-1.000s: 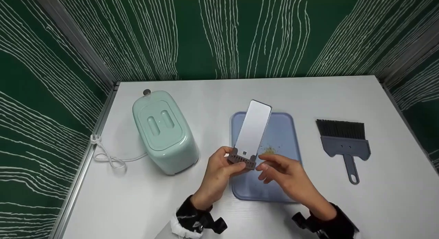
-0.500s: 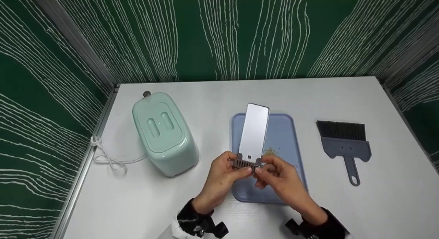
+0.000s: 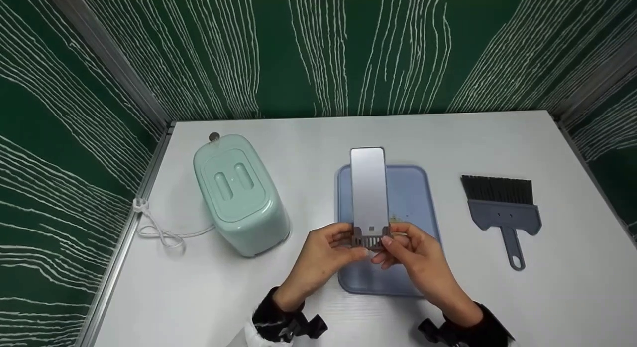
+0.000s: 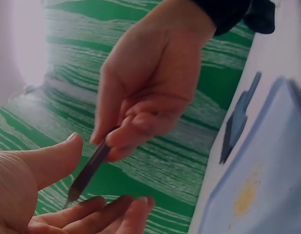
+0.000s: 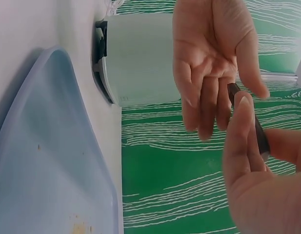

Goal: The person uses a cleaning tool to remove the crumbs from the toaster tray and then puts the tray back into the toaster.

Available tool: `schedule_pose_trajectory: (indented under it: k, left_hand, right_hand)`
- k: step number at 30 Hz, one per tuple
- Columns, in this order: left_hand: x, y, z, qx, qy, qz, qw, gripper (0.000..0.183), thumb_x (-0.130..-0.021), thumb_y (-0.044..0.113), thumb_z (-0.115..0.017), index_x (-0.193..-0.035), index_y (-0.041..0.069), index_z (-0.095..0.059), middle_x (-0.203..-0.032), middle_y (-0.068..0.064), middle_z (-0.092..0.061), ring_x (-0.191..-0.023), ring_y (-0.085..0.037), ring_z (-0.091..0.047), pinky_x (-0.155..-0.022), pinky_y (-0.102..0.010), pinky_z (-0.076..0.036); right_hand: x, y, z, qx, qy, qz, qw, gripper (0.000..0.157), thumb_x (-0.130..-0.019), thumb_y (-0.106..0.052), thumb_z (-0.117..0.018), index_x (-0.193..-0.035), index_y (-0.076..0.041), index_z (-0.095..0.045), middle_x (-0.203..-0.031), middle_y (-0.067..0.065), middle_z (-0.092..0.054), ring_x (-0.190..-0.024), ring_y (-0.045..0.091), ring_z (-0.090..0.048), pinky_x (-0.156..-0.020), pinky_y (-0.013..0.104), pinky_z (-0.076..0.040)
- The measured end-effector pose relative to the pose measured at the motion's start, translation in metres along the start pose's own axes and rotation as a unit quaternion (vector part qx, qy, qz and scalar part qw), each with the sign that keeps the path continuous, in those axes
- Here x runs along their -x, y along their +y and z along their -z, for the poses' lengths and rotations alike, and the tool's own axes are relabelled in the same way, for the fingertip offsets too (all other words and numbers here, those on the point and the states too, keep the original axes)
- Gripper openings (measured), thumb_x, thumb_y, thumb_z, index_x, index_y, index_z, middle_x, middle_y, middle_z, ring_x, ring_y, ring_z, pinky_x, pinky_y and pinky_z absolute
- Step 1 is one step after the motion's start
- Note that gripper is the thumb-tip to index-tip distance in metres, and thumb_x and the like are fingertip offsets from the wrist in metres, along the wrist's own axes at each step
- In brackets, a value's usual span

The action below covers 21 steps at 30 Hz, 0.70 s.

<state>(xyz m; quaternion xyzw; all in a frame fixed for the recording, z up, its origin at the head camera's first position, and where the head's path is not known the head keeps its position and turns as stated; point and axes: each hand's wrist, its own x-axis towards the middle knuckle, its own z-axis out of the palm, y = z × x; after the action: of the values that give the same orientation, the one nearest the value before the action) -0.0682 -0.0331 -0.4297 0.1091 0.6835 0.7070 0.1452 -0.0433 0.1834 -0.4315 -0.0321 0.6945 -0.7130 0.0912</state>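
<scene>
A toaster crumb tray (image 3: pixel 369 192), a long silvery plate with a grey slotted end, is held over the blue tray (image 3: pixel 368 282). My right hand (image 3: pixel 423 260) pinches the right part of the slotted end between thumb and fingers. At the other side, my left hand (image 3: pixel 321 257) has its fingertips right at the slotted end. The left wrist view shows its thumb (image 4: pixel 52 163) spread away from the dark edge, with the fingers nearly straight. From the right wrist, the slotted end (image 5: pixel 260 136) appears edge-on between both hands.
A mint-green toaster (image 3: pixel 244 202) with a lid stands on the left, its white cord (image 3: pixel 161 232) behind it. On the right lies a grey brush (image 3: pixel 500 207) with black bristles. Yellowish crumbs (image 4: pixel 245 197) are scattered on the blue tray.
The crumb tray has swung from a rightward slant to nearly straight. My right hand has come in and taken hold of its slotted end, while my left thumb has eased off it.
</scene>
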Motion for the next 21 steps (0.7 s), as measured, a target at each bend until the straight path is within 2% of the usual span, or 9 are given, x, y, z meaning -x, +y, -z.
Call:
schedule_pose_trajectory:
  k: [4,6,8,11,13,15,17,19,21]
  left_hand:
    - [0.003,0.010,0.014,-0.072,0.026,-0.010,0.9970,0.048,-0.094,0.015,-0.080,-0.135,-0.003,-0.065,-0.124,-0.015,-0.072,-0.109,-0.026,-0.070,-0.088,-0.034,-0.059]
    - [0.007,0.016,0.021,-0.121,0.052,-0.014,0.9911,0.044,-0.096,0.019,-0.078,-0.134,0.001,-0.067,-0.126,-0.012,-0.072,-0.104,-0.022,-0.071,-0.083,-0.032,-0.059]
    - [0.012,0.023,0.027,-0.172,0.088,-0.022,0.9810,0.036,-0.098,0.021,-0.076,-0.130,0.005,-0.071,-0.123,-0.008,-0.073,-0.097,-0.019,-0.070,-0.074,-0.029,-0.058]
    - [0.019,0.032,0.035,-0.220,0.146,-0.036,0.9638,0.027,-0.099,0.022,-0.074,-0.123,0.008,-0.074,-0.119,-0.005,-0.074,-0.085,-0.015,-0.066,-0.062,-0.027,-0.054]
    - [0.021,0.036,0.040,-0.236,0.188,-0.058,0.9517,0.022,-0.098,0.019,-0.074,-0.118,0.008,-0.076,-0.112,-0.006,-0.075,-0.082,-0.016,-0.064,-0.059,-0.028,-0.052]
    - [0.022,0.039,0.045,-0.249,0.227,-0.091,0.9372,0.019,-0.098,0.014,-0.075,-0.115,0.007,-0.077,-0.109,-0.006,-0.074,-0.085,-0.017,-0.064,-0.066,-0.030,-0.053]
    - [0.022,0.039,0.051,-0.254,0.266,-0.127,0.9211,0.016,-0.096,0.008,-0.075,-0.112,0.006,-0.077,-0.110,-0.008,-0.074,-0.096,-0.020,-0.064,-0.077,-0.035,-0.054]
    - [0.021,0.039,0.058,-0.258,0.306,-0.163,0.9019,0.015,-0.095,0.002,-0.074,-0.109,0.003,-0.077,-0.114,-0.010,-0.073,-0.106,-0.023,-0.062,-0.088,-0.040,-0.052]
    - [0.019,0.038,0.066,-0.262,0.346,-0.187,0.8813,0.014,-0.094,-0.002,-0.072,-0.107,0.000,-0.077,-0.118,-0.013,-0.072,-0.112,-0.027,-0.060,-0.094,-0.044,-0.049]
  right_hand:
    - [0.000,-0.001,0.002,0.008,0.012,-0.009,1.000,0.032,-0.106,-0.008,-0.061,-0.130,0.011,-0.051,-0.100,0.019,-0.075,-0.081,0.022,-0.075,-0.070,0.030,-0.061]
    - [0.000,0.000,0.003,0.014,0.015,-0.011,1.000,0.031,-0.106,-0.008,-0.061,-0.130,0.011,-0.052,-0.100,0.017,-0.076,-0.080,0.022,-0.075,-0.068,0.029,-0.059]
    - [0.000,0.001,0.003,0.020,0.014,-0.012,1.000,0.030,-0.106,-0.008,-0.062,-0.129,0.010,-0.053,-0.099,0.016,-0.076,-0.080,0.022,-0.075,-0.067,0.028,-0.058]
    - [0.000,0.003,0.004,0.027,0.006,-0.013,1.000,0.029,-0.106,-0.009,-0.062,-0.127,0.010,-0.054,-0.100,0.016,-0.076,-0.079,0.022,-0.074,-0.066,0.028,-0.057]
    - [0.000,0.005,0.004,0.031,-0.003,-0.013,0.999,0.029,-0.106,-0.009,-0.063,-0.126,0.010,-0.054,-0.100,0.016,-0.077,-0.079,0.022,-0.074,-0.066,0.028,-0.058]
    - [-0.001,0.007,0.003,0.034,-0.013,-0.015,0.999,0.029,-0.106,-0.009,-0.063,-0.126,0.010,-0.054,-0.100,0.016,-0.077,-0.078,0.022,-0.074,-0.067,0.029,-0.057]
    - [-0.001,0.008,0.002,0.037,-0.022,-0.018,0.999,0.029,-0.105,-0.010,-0.063,-0.125,0.010,-0.055,-0.099,0.015,-0.077,-0.078,0.022,-0.074,-0.067,0.029,-0.058]
    - [0.000,0.010,0.002,0.039,-0.035,-0.018,0.998,0.030,-0.105,-0.010,-0.064,-0.125,0.011,-0.055,-0.099,0.014,-0.077,-0.077,0.021,-0.074,-0.067,0.029,-0.058]
    - [0.000,0.011,0.002,0.040,-0.048,-0.018,0.998,0.031,-0.105,-0.010,-0.064,-0.126,0.012,-0.055,-0.097,0.015,-0.076,-0.077,0.021,-0.074,-0.067,0.029,-0.058]
